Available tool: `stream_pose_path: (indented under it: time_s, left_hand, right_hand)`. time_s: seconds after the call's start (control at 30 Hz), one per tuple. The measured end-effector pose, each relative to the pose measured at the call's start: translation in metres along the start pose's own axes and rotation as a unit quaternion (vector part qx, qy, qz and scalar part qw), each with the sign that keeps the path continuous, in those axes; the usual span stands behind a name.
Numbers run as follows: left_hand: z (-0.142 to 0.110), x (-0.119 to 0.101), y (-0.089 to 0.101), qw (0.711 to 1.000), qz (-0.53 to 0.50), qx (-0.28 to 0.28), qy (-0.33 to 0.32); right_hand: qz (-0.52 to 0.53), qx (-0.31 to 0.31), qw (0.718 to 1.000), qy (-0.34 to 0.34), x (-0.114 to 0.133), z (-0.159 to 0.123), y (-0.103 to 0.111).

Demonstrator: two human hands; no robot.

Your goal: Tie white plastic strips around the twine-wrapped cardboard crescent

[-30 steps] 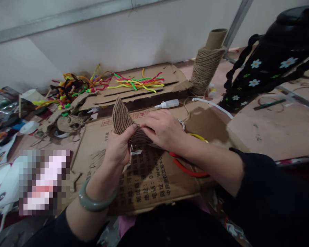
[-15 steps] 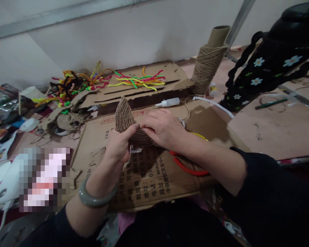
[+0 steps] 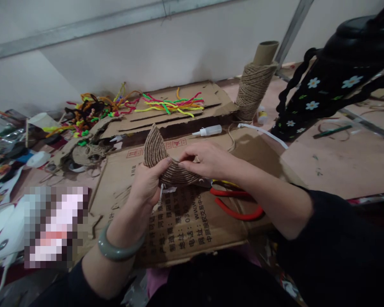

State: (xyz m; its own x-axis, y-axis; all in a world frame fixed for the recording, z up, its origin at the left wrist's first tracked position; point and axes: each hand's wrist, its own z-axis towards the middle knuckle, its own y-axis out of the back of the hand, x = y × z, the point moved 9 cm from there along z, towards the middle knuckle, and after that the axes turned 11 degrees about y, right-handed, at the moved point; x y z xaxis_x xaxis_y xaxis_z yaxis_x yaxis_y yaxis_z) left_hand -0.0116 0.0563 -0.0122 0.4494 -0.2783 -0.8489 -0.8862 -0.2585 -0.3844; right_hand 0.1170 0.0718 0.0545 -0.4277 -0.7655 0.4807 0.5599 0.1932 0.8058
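Observation:
A crescent-shaped piece (image 3: 154, 147) covered in close rows of brown jute twine is held above the cardboard. My left hand (image 3: 147, 181) is closed around its lower left part, thumb on the front face. At the inner curve, my right hand (image 3: 205, 160) has its thumb and fingers pinched on what looks like the jute twine; the fingers partly hide it. A strand of twine (image 3: 232, 138) runs from behind this hand toward the twine roll (image 3: 256, 87). Below my right hand lie scissors with red handles (image 3: 240, 211), partly covered.
Printed cardboard (image 3: 192, 238) covers the work surface. A small white squeeze bottle (image 3: 211, 130) lies behind my hands. Colourful pipe cleaners (image 3: 173, 104) rest farther back, with a tangled heap (image 3: 92, 108) at left. A black flowered bottle (image 3: 326, 81) stands at right; a white device (image 3: 13, 230) is at left.
My right hand has shifted slightly, its pinch now lower along the inner curve, showing more of the crescent and the scissors. My left hand keeps its hold. The camera view has tilted a little.

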Motion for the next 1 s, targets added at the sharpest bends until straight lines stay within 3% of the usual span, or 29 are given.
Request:
stream_pose_path:
  time_s: [0.2, 0.4, 0.83, 1.0]
  left_hand:
    - [-0.001, 0.001, 0.0, 1.0, 0.015, 0.003, 0.006]
    - [-0.003, 0.001, -0.002, 1.0, 0.018, 0.009, 0.001]
    - [-0.003, 0.001, 0.0, 0.999, 0.052, -0.003, -0.007]
    - [-0.002, 0.006, 0.0, 0.998, 0.069, -0.004, 0.015]
  right_hand:
    - [0.079, 0.009, 0.996, -0.047, -0.01, -0.002, -0.004]
    - [0.095, -0.003, 0.993, -0.068, -0.016, -0.003, -0.008]
    - [0.143, 0.074, 0.983, -0.087, -0.014, -0.004, -0.017]
    - [0.106, 0.101, 0.984, -0.101, -0.01, -0.005, -0.017]
